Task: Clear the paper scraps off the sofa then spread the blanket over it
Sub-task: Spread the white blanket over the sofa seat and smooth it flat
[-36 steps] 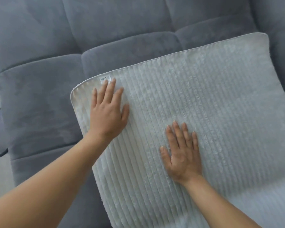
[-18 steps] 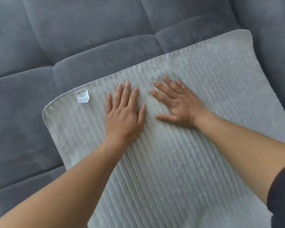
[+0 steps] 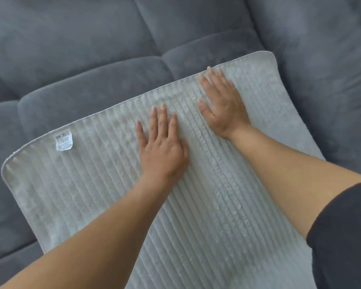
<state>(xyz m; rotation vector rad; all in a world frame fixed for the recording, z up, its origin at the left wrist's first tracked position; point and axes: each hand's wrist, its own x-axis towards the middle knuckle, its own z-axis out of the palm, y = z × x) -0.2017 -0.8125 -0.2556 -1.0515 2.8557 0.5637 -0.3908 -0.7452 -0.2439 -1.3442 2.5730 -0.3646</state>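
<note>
Blanket (image 3: 117, 195) lies ribbed and flat on the sofa (image 3: 88, 65) seat; your left hand (image 3: 163, 151) and right hand (image 3: 222, 101) press on it side by side, fingers straight, gripping nothing. Push unevenly and you may drag the cloth askew or bunch its far edge.

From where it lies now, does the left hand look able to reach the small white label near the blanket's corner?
Probably yes. The left hand rests flat on the pale ribbed blanket, and the small white printed label lies exposed to its left, only bare fabric between.
</note>
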